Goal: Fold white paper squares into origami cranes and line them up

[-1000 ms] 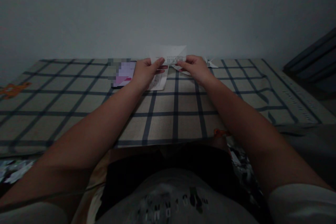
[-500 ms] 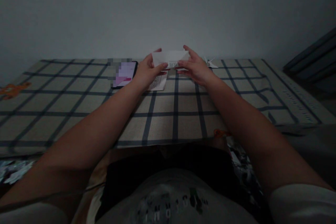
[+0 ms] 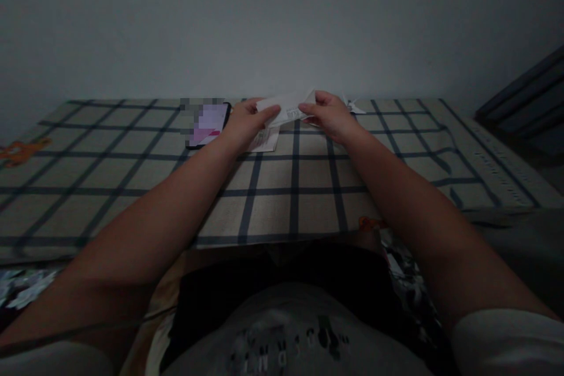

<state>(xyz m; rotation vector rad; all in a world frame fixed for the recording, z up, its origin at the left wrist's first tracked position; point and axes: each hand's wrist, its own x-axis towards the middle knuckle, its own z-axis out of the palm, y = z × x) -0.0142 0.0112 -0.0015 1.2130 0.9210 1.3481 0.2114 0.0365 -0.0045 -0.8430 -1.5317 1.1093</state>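
Observation:
A folded white sheet of paper (image 3: 284, 104) with some printed text is held up above the far part of the table. My left hand (image 3: 247, 120) pinches its left end, thumb on the near face. At the other end my right hand (image 3: 331, 116) grips it between thumb and fingers, and a corner of the paper sticks up there. Beneath my left hand lies a second printed paper (image 3: 267, 140), partly covered by my hand and wrist. The fingers behind the held sheet are mostly hidden.
A phone (image 3: 209, 123) with a lit pinkish screen lies left of my left hand. White paper scraps (image 3: 356, 107) sit beyond my right hand. The checked tablecloth (image 3: 273, 200) covers the table, which meets a plain wall (image 3: 282, 23) at the back.
The held paper has tilted, its right end now higher and its left end lower. My right fingers have closed in around its right end, where a corner now stands up.

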